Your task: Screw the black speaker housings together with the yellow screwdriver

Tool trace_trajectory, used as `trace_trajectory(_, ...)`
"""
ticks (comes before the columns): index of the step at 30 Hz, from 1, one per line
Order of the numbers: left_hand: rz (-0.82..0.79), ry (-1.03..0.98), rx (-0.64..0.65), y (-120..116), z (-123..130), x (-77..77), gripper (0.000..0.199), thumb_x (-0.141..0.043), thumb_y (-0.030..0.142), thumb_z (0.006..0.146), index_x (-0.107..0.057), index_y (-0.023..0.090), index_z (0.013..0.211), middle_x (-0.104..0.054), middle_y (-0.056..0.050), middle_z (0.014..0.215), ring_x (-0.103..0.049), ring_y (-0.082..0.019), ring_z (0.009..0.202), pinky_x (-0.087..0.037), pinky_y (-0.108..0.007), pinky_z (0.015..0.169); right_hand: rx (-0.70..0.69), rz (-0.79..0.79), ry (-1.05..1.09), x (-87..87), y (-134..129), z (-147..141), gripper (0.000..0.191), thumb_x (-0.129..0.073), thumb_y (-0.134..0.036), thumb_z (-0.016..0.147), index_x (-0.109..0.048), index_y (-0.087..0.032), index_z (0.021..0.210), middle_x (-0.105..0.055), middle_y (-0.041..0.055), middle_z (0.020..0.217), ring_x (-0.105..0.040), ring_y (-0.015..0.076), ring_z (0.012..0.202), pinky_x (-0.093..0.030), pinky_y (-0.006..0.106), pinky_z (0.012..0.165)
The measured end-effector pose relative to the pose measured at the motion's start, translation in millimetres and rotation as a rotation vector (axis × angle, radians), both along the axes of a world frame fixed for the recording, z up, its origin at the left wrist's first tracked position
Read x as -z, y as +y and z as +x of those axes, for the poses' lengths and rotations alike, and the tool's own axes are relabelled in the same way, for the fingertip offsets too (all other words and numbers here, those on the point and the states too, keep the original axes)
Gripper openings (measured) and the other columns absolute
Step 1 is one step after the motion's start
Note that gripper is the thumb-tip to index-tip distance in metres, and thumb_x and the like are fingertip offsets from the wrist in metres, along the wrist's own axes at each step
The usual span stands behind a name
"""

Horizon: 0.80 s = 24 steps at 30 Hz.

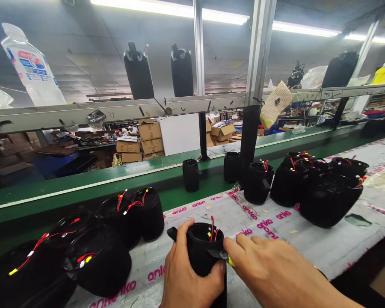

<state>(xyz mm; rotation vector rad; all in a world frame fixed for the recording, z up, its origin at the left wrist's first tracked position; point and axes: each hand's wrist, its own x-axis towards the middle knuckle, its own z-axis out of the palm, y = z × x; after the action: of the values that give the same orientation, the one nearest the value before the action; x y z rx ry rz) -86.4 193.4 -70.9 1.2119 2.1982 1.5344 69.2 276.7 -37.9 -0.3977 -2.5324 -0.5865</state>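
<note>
In the front middle, my left hand (192, 273) is wrapped round a black cylindrical speaker housing (202, 259), thumb on its near side. The housing's open top faces up; red wires with small connectors (212, 231) stick out of it, and a black strap tab (172, 233) juts out at the left. At the rim's right side, my right hand (263, 261) is closed on a yellow-handled knife (231, 261), mostly hidden by the fingers. Its grey tip (223, 254) touches the housing just below the rim, beside a dark flap of material.
Several wired black housings stand at left (98, 261) and right (330, 201) on the printed plastic sheet (179, 218). Two smaller ones, one a black housing (191, 176), stand on the green conveyor belt (167, 188). A metal shelf rail (115, 110) crosses behind, holding a bottle (32, 68).
</note>
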Motion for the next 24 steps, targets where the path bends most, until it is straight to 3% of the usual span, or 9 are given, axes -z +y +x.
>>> trace_trajectory(6, 0.019, 0.02, -0.003, 0.4, -0.5, 2.7, 0.073, -0.068, 0.031, 0.061, -0.054, 0.021, 0.132, -0.072, -0.011, 0.113, -0.067, -0.037, 0.106, -0.048, -0.054, 0.097, 0.007, -0.012, -0.091, -1.0, 2.1, -2.4, 0.037, -0.055, -0.006, 0.058, -0.042, -0.026, 0.086, -0.055, -0.0044, 0.065, -0.051, 0.0179, 0.042, -0.011, 0.038, 0.046)
trace_trajectory(9, 0.065, 0.016, 0.02, 3.2, -5.2, 6.1, 0.07, -0.067, 0.031, 0.063, -0.054, 0.022, 0.13, -0.072, -0.01, 0.116, -0.067, -0.035, 0.109, -0.048, -0.052, 0.098, 0.009, -0.045, -0.126, 1.6, 4.9, -3.6, 0.033, -0.057, -0.004, 0.064, -0.044, -0.025, 0.086, -0.057, -0.0031, 0.069, -0.053, 0.0178, 0.047, -0.011, 0.038, 0.047)
trace_trajectory(12, 0.118, -0.025, 0.089, 5.4, -13.1, 8.4, 0.067, -0.066, 0.033, 0.064, -0.054, 0.021, 0.129, -0.071, -0.01, 0.117, -0.066, -0.034, 0.112, -0.047, -0.052, 0.101, -0.055, -0.154, -0.076, 5.5, 9.5, -2.5, 0.025, -0.057, -0.004, 0.079, -0.047, -0.025, 0.089, -0.061, -0.0031, 0.074, -0.057, 0.0174, 0.052, -0.019, 0.037, 0.047)
trace_trajectory(16, 0.147, -0.161, 0.205, 3.5, -22.1, 4.7, 0.069, -0.07, 0.046, 0.068, -0.052, 0.021, 0.13, -0.071, -0.009, 0.116, -0.066, -0.033, 0.111, -0.045, -0.05, 0.102, -0.139, -0.42, 0.154, 15.6, 13.2, 1.1, 0.01, -0.045, -0.024, 0.104, -0.05, -0.025, 0.096, -0.062, -0.0056, 0.072, -0.062, 0.0157, 0.056, -0.032, 0.032, 0.051)
trace_trajectory(19, 0.144, -0.242, 0.261, 0.6, -24.5, 0.5, 0.07, -0.071, 0.048, 0.07, -0.049, 0.022, 0.131, -0.072, -0.007, 0.115, -0.067, -0.031, 0.106, -0.049, -0.045, 0.098, -0.08, -0.506, 0.238, 26.6, 13.3, 3.0, 0.016, -0.038, -0.029, 0.108, -0.051, -0.024, 0.099, -0.065, -0.0045, 0.073, -0.066, 0.0166, 0.061, -0.036, 0.03, 0.053)
trace_trajectory(24, 0.095, -0.283, 0.275, -2.0, -24.9, -1.5, 0.074, -0.071, 0.047, 0.071, -0.045, 0.022, 0.135, -0.072, -0.007, 0.115, -0.068, -0.03, 0.104, -0.05, -0.043, 0.097, -0.05, -0.539, 0.177, 39.5, 10.4, 8.0, 0.013, -0.04, -0.026, 0.106, -0.049, -0.025, 0.098, -0.067, -0.0044, 0.076, -0.069, 0.0171, 0.065, -0.042, 0.028, 0.056)
